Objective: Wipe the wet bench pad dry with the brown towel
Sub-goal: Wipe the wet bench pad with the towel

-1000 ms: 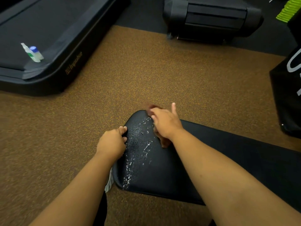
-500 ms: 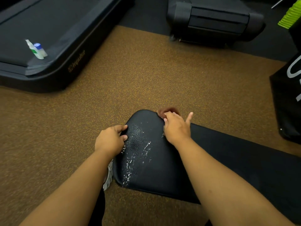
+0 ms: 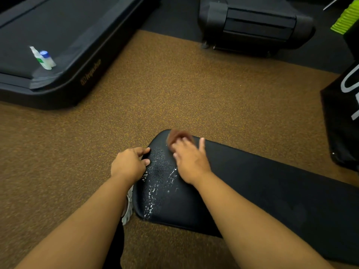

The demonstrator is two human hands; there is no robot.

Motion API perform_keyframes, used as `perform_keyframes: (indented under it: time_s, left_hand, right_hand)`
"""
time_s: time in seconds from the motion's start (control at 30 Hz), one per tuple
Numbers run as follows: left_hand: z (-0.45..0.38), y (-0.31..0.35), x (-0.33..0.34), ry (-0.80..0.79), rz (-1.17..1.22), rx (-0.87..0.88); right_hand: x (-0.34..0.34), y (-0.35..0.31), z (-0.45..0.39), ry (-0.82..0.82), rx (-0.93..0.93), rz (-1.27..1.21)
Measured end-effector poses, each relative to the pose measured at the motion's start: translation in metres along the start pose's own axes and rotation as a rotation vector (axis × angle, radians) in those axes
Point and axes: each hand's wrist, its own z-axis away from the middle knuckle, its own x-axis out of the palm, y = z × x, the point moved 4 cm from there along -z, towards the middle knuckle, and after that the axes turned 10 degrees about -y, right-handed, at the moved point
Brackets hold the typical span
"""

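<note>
Black pebbled bench pad (image 3: 252,183), rounded at the near end, beaded with white droplets down its left side. Right hand (image 3: 191,162) pressing the brown towel (image 3: 177,136), bunched and blurred, at the pad's far rounded edge. Left hand (image 3: 129,165) curled over the pad's left rim, gripping it. Speckled brown rubber floor (image 3: 174,94) open all around. Treadmill deck (image 3: 58,45) off left, carrying a small white bottle (image 3: 45,59); black machine (image 3: 254,26) beyond.
</note>
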Motion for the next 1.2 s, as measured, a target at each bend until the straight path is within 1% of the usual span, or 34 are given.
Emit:
perform_keyframes:
  time_s: [0.03, 0.07, 0.1, 0.13, 0.17, 0.23, 0.27, 0.3, 0.33, 0.4, 0.43, 0.47, 0.5, 0.53, 0.6, 0.63, 0.67, 0.7, 0.73, 0.77, 0.83, 0.87, 0.9, 0.93, 0.97, 1.03, 1.07, 1.1, 1.13, 1.2]
  left_hand:
    - [0.0, 0.0, 0.0, 0.005, -0.01, 0.001]
    - [-0.001, -0.001, 0.0, 0.007, -0.017, 0.001]
    - [-0.001, -0.001, 0.0, 0.007, -0.02, 0.002]
    - [-0.001, -0.002, 0.0, 0.004, -0.019, 0.006]
    - [-0.001, -0.002, 0.0, 0.003, -0.018, 0.01]
    - [0.0, -0.001, 0.0, 0.004, -0.022, 0.016]
    - [0.0, -0.001, 0.0, 0.004, -0.023, 0.015]
    - [-0.001, -0.001, 0.0, 0.002, -0.022, 0.01]
    - [-0.001, -0.001, 0.0, -0.001, -0.02, 0.002]
    - [-0.001, 0.0, 0.0, 0.0, -0.022, -0.006]
    - [-0.001, 0.0, 0.0, 0.004, -0.025, -0.002]
    - [-0.001, -0.001, 0.0, 0.007, -0.029, 0.005]
    - [-0.001, -0.001, 0.0, 0.004, -0.033, 0.01]
    - [-0.001, -0.001, 0.0, -0.003, -0.032, 0.014]
    - [-0.001, -0.002, 0.0, -0.01, -0.027, 0.013]
    - [-0.001, -0.001, 0.0, -0.01, -0.031, 0.013]
    - [0.0, -0.001, 0.0, -0.01, -0.036, 0.014]
    - [0.0, 0.0, 0.0, -0.008, -0.04, 0.014]
    - [0.001, 0.0, 0.0, -0.006, -0.039, 0.012]
    - [0.001, 0.0, 0.0, -0.005, -0.04, 0.009]
    - [0.001, 0.0, 0.0, -0.008, -0.04, 0.009]
    - [0.001, 0.0, -0.001, -0.012, -0.038, 0.01]
    - [0.001, 0.0, -0.001, -0.014, -0.034, 0.011]
    - [0.001, -0.001, 0.0, -0.016, -0.028, 0.008]
    - [0.001, 0.0, 0.0, -0.017, -0.024, 0.005]
    - [0.001, 0.0, 0.001, -0.022, -0.02, -0.003]
    - [0.002, 0.0, 0.001, -0.02, -0.015, -0.005]
    - [0.002, 0.0, 0.001, -0.014, -0.011, -0.007]
    - [0.002, 0.0, 0.001, -0.011, -0.009, -0.01]
    - [0.003, 0.001, 0.0, -0.01, -0.016, -0.008]
  right_hand:
    - [0.005, -0.005, 0.01, -0.052, -0.148, 0.009]
    - [0.004, -0.004, 0.021, -0.081, -0.257, 0.001]
    - [0.001, 0.003, 0.028, -0.081, -0.305, -0.002]
    - [-0.002, 0.014, 0.03, -0.052, -0.296, 0.015]
    - [-0.003, 0.025, 0.026, -0.009, -0.239, 0.038]
    - [-0.007, 0.035, 0.013, 0.041, -0.004, 0.051]
    - [-0.008, 0.031, 0.007, 0.057, 0.103, 0.039]
    - [-0.009, 0.02, 0.005, 0.061, 0.148, 0.022]
    - [-0.007, 0.007, 0.005, 0.042, 0.117, 0.015]
    - [0.002, -0.017, 0.021, -0.057, -0.125, 0.022]
    - [0.004, -0.019, 0.034, -0.1, -0.248, 0.021]
    - [0.004, -0.014, 0.045, -0.118, -0.328, 0.015]
    - [0.002, -0.002, 0.05, -0.107, -0.351, 0.017]
    - [0.0, 0.011, 0.049, -0.066, -0.323, 0.023]
    - [-0.003, 0.03, 0.037, 0.008, -0.125, 0.026]
    - [-0.006, 0.029, 0.032, 0.032, -0.018, 0.019]
    - [-0.006, 0.02, 0.03, 0.041, 0.043, 0.002]
    - [-0.004, 0.009, 0.033, 0.029, 0.044, -0.016]
    - [0.002, -0.004, 0.039, -0.008, -0.021, -0.034]
    - [0.01, -0.014, 0.05, -0.059, -0.131, -0.042]
    - [0.017, -0.013, 0.078, -0.149, -0.332, -0.044]
    - [0.017, -0.003, 0.085, -0.144, -0.382, -0.029]
    - [0.015, 0.011, 0.085, -0.099, -0.386, -0.004]
    - [0.011, 0.023, 0.08, -0.042, -0.338, 0.018]
    - [0.006, 0.029, 0.072, 0.01, -0.231, 0.031]
    - [0.001, 0.026, 0.057, 0.047, 0.005, 0.022]
    - [0.002, 0.015, 0.056, 0.055, 0.058, 0.003]
    - [0.007, 0.002, 0.059, 0.039, 0.038, -0.011]
    - [0.013, -0.013, 0.068, -0.004, -0.057, -0.024]
    - [0.021, -0.028, 0.098, -0.084, -0.325, -0.046]
